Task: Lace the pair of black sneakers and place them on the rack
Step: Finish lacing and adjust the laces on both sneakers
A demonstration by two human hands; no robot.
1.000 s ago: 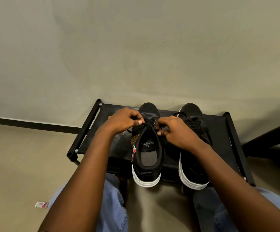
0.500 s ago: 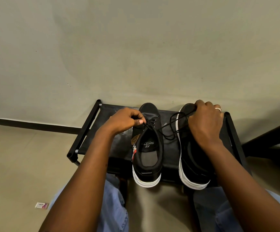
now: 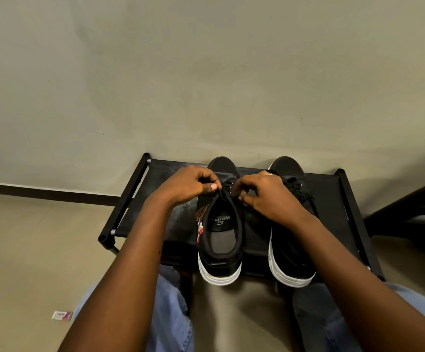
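Pinching black lace ends over the left black fabric sneaker w/ white rubber sole (image 3: pixel 220 240): left hand (image 3: pixel 188 185) curled, thumb and forefinger closed on the lace (image 3: pixel 221 191) at the top eyelets; right hand (image 3: pixel 267 196) curled likewise, fingertips (image 3: pixel 242 185) nipping the lace's other end just beside the left thumb; ring visible on 1 right finger. Sitting side by side on the black fabric-topped metal-frame rack (image 3: pixel 328 189), toes toward the wall, heels overhanging the near edge: 2 sneakers, close but apart; the left 1 w/ mouth open, insole print reading "S SPORT", tag (image 3: pixel 201 219) hanging at its left side; the right black sneaker w/ white sole (image 3: pixel 289 260) partly hidden under the right wrist and forearm, laces visible near its toe, knot state not clear. Resting against a plain beige wall (image 3: pixel 206 72) w/ dark baseboard: the rack, on beige floor (image 3: pixel 28 250). Framing the bottom of the view: knees in blue jeans (image 3: pixel 170 313). Lying on the floor at lower left, well apart from the rack: small white-and-pink packet (image 3: pixel 62 315). Showing at the far right edge: dark chair-like shape (image 3: pixel 422 212), too dim to identify.
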